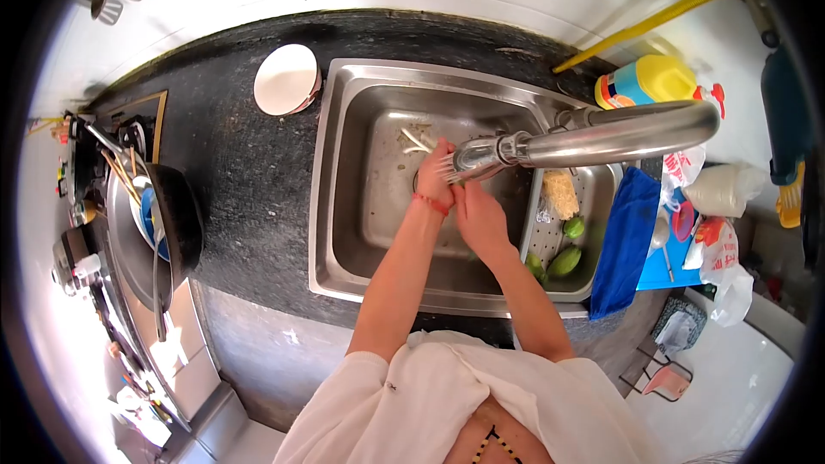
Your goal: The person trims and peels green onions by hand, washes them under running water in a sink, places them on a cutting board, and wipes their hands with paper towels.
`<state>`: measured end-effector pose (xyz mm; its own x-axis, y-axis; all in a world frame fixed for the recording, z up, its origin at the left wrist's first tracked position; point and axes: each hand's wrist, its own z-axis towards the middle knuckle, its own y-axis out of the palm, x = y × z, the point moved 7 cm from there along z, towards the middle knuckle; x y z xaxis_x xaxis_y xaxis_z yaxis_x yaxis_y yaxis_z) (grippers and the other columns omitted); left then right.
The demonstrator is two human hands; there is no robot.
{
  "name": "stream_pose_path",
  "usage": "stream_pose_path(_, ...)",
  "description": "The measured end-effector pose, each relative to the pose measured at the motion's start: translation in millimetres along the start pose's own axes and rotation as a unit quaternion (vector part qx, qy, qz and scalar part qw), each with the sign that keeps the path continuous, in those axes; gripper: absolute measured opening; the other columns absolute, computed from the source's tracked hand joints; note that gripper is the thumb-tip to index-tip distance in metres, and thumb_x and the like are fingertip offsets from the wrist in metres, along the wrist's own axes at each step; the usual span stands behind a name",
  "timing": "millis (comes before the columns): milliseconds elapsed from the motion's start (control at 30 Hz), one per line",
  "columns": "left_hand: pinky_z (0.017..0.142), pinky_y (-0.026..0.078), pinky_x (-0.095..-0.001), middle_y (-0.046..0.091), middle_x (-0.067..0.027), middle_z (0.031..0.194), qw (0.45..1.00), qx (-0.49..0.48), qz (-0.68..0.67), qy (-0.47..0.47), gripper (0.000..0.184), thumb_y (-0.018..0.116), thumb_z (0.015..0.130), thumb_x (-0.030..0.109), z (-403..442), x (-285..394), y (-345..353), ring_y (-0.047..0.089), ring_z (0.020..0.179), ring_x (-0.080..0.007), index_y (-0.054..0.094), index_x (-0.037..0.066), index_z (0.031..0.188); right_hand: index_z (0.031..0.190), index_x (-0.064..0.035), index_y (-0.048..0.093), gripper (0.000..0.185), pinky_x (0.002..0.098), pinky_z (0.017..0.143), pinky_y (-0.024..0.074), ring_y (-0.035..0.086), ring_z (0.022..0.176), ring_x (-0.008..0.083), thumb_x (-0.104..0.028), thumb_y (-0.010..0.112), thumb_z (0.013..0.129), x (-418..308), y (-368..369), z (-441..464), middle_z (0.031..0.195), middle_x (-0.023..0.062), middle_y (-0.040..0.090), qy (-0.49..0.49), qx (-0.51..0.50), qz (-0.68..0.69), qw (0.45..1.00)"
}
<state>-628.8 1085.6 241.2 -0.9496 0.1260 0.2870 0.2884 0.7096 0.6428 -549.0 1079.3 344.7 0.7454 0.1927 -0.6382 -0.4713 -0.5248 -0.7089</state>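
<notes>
One faucet [487,156] head sprays water [446,167] over my left hand [436,174], right hand [473,209] just beside it; I cannot tell whether either grasps anything. Beyond my left, white strips [416,140] lie in the sink [371,185]; rightward, green vegetables [565,263].

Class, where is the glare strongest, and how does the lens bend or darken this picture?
Head view: lower left washes out brightest, with smaller highlights on the faucet; same head view: the counter bows along its back edge, corners turn black.

The faucet [632,137] is glossy metal, the sink [378,198] duller metal.
</notes>
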Motion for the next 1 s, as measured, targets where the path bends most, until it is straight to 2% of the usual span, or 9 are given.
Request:
stream_pose_path(133, 0.037, 0.026, -0.0250, 0.033, 0.0032, 0.052, 0.991, 0.070, -0.098, -0.062, 0.026, 0.044, 0.092, 0.026, 32, -9, -14, 0.032, 0.041, -0.0109, 0.041, 0.012, 0.071, 0.086, -0.0009, 0.043, 0.029, 0.0514, 0.058, 0.0429, 0.056, 0.064, 0.0428, -0.028, 0.039, 0.092, 6, -4, -23, 0.064, 0.0229, 0.056, 0.019, -0.024, -0.030, 0.999)
stream_pose_path(300, 0.036, 0.025, -0.0254, 0.031, 0.0033, 0.051, 0.986, 0.027, -0.141, -0.088, 0.025, 0.042, 0.092, 0.025, 79, -29, -49, 0.030, 0.041, -0.0107, 0.037, 0.012, 0.070, 0.083, -0.0008, 0.043, 0.028, 0.0513, 0.055, 0.0424, 0.055, 0.060, 0.0431, -0.027, 0.039, 0.093, 5, -13, -35, 0.061, 0.0231, 0.055, 0.027, -0.027, -0.048, 0.998)
stream_pose_path(400, 0.035, 0.023, -0.0256, 0.031, 0.0036, 0.051, 0.971, 0.034, -0.231, -0.045, 0.027, 0.043, 0.092, 0.026, 57, 16, -47, 0.029, 0.040, -0.0108, 0.035, 0.011, 0.070, 0.081, -0.0021, 0.042, 0.024, 0.0504, 0.049, 0.0371, 0.052, 0.057, 0.0431, -0.023, 0.043, 0.092, 4, -18, -42, 0.058, 0.0230, 0.051, 0.006, -0.010, -0.031, 0.999)
stream_pose_path(500, 0.047, 0.040, -0.0295, 0.040, -0.0011, 0.063, 0.973, -0.116, -0.199, 0.013, 0.028, 0.044, 0.091, 0.034, 74, 28, -75, 0.041, 0.052, -0.0134, 0.039, 0.010, 0.078, 0.083, -0.0020, 0.043, 0.021, 0.0494, 0.050, 0.0373, 0.052, 0.058, 0.0423, -0.021, 0.043, 0.092, 8, -16, -35, 0.060, 0.0222, 0.052, -0.016, -0.006, -0.031, 0.999)
stream_pose_path(600, 0.085, 0.042, -0.0396, 0.044, -0.0093, 0.081, 0.960, 0.133, -0.240, 0.061, 0.034, 0.041, 0.091, 0.040, 7, 43, -56, 0.050, 0.090, -0.0226, 0.045, 0.007, 0.097, 0.090, -0.0019, 0.046, 0.019, 0.0471, 0.049, 0.0380, 0.052, 0.058, 0.0412, -0.020, 0.043, 0.092, 12, -19, -15, 0.060, 0.0209, 0.052, -0.055, 0.025, 0.006, 0.998)
stream_pose_path(633, 0.092, 0.039, -0.0410, 0.048, -0.0134, 0.100, 0.958, 0.104, -0.260, 0.056, 0.054, 0.043, 0.087, 0.053, 0, 40, -55, 0.047, 0.104, -0.0256, 0.043, 0.004, 0.112, 0.101, -0.0019, 0.048, 0.021, 0.0464, 0.057, 0.0415, 0.053, 0.066, 0.0422, -0.019, 0.044, 0.091, 6, -24, -6, 0.071, 0.0219, 0.056, -0.026, -0.002, 0.039, 0.999)
stream_pose_path(767, 0.095, 0.038, -0.0428, 0.045, -0.0181, 0.127, 0.975, -0.177, -0.120, -0.056, 0.073, 0.043, 0.086, 0.056, -32, 23, 1, 0.045, 0.116, -0.0287, 0.035, -0.003, 0.128, 0.111, -0.0025, 0.048, 0.027, 0.0484, 0.074, 0.0418, 0.053, 0.083, 0.0450, -0.019, 0.045, 0.090, 16, 1, 30, 0.093, 0.0245, 0.057, -0.176, 0.050, 0.001, 0.983)
stream_pose_path(867, 0.092, 0.041, -0.0375, 0.050, -0.0162, 0.121, 0.988, -0.139, 0.055, 0.027, 0.057, 0.041, 0.090, 0.047, -26, 18, 20, 0.050, 0.111, -0.0257, 0.041, -0.001, 0.122, 0.114, -0.0029, 0.046, 0.029, 0.0500, 0.080, 0.0404, 0.052, 0.091, 0.0461, -0.019, 0.044, 0.090, -6, 15, 35, 0.099, 0.0250, 0.056, -0.212, 0.070, -0.064, 0.973)
stream_pose_path(1000, 0.066, 0.046, -0.0298, 0.058, -0.0043, 0.081, 0.997, -0.070, -0.006, -0.029, 0.033, 0.047, 0.091, 0.038, -15, 19, 3, 0.055, 0.074, -0.0146, 0.052, 0.006, 0.099, 0.117, -0.0041, 0.044, 0.031, 0.0496, 0.075, 0.0426, 0.053, 0.090, 0.0443, -0.020, 0.042, 0.091, -14, 10, 27, 0.096, 0.0259, 0.057, -0.145, 0.000, -0.009, 0.989)
